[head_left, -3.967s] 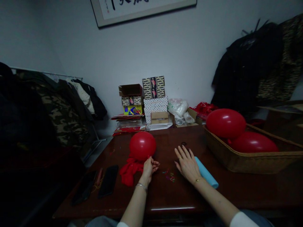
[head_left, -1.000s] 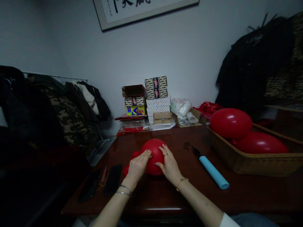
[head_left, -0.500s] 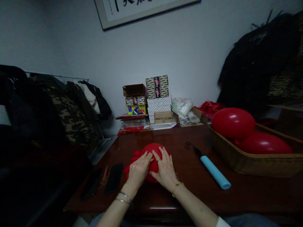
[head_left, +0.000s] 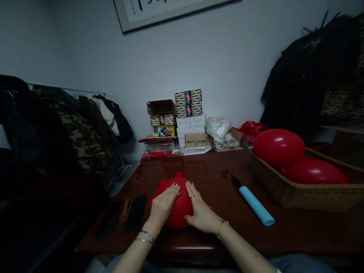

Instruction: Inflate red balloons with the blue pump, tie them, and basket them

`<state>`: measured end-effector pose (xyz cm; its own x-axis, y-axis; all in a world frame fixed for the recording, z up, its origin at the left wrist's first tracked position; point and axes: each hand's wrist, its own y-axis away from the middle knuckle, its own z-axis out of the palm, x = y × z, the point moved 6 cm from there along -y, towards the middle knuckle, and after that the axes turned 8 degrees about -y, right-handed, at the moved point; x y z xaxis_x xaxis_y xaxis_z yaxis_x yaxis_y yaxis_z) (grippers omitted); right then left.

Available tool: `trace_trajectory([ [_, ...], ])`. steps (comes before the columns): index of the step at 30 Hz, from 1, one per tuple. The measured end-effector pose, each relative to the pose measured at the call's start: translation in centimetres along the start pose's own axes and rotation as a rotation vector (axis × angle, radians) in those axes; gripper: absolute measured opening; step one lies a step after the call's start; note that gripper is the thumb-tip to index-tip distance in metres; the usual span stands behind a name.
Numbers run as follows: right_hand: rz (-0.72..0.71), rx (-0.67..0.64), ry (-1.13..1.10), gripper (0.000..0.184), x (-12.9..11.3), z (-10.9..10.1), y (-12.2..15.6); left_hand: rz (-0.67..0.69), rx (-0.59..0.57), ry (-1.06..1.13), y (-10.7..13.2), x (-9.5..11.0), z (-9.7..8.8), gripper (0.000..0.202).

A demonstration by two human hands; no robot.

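A red inflated balloon [head_left: 178, 206] rests on the dark wooden table [head_left: 227, 235] near its front edge. My left hand [head_left: 162, 206] presses on its left side with fingers wrapped over the top. My right hand [head_left: 200, 213] cups its right side, a ring on one finger. Both hands hold the balloon between them. Its knot end points away from me, towards a small heap of red uninflated balloons [head_left: 159, 188] partly hidden behind it.
A light blue hand pump [head_left: 254, 204] lies to the right. A wicker basket [head_left: 298, 195] with two red balloons [head_left: 278, 147] stands at the right. Two dark phones [head_left: 135, 212] lie at the left. Stacked boxes [head_left: 187, 117] and bags line the back wall.
The balloon has come nearer to me, from the table's middle towards the front edge. My right hand left the table by the pump and joined the left hand on the balloon.
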<state>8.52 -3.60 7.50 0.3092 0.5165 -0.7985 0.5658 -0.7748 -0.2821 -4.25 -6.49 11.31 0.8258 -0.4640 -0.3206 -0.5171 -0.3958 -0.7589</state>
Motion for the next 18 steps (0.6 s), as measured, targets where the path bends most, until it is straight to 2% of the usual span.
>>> trace_trajectory([
  [2, 0.011, 0.002, 0.068, 0.113, -0.1, 0.9, 0.0, -0.055, 0.015, -0.020, 0.3, -0.1, 0.1, 0.031],
  [4, 0.035, 0.062, 0.154, 0.120, -0.4, 1.3, -0.3, -0.088, 0.013, -0.023, 0.4, -0.1, 0.1, 0.031],
  [7, 0.076, 0.182, 0.232, 0.114, -0.7, 1.3, -1.0, -0.102, 0.004, -0.007, 0.4, 0.0, -0.1, 0.030],
  [9, 0.077, 0.210, 0.242, 0.108, -0.9, 1.2, -1.3, -0.101, -0.004, 0.014, 0.3, 0.0, -0.3, 0.031],
  [11, 0.057, 0.205, 0.236, 0.109, -1.0, 1.0, -1.5, -0.080, -0.014, 0.053, 0.0, -0.2, -0.5, 0.032],
  [14, 0.019, 0.172, 0.217, 0.121, -0.8, 0.6, -1.6, 0.000, -0.030, 0.130, -0.8, -0.2, -0.5, 0.033],
  [18, -0.010, 0.115, 0.189, 0.135, -0.1, 0.0, -1.7, 0.023, -0.088, 0.212, -1.3, -0.6, 0.5, 0.032],
])
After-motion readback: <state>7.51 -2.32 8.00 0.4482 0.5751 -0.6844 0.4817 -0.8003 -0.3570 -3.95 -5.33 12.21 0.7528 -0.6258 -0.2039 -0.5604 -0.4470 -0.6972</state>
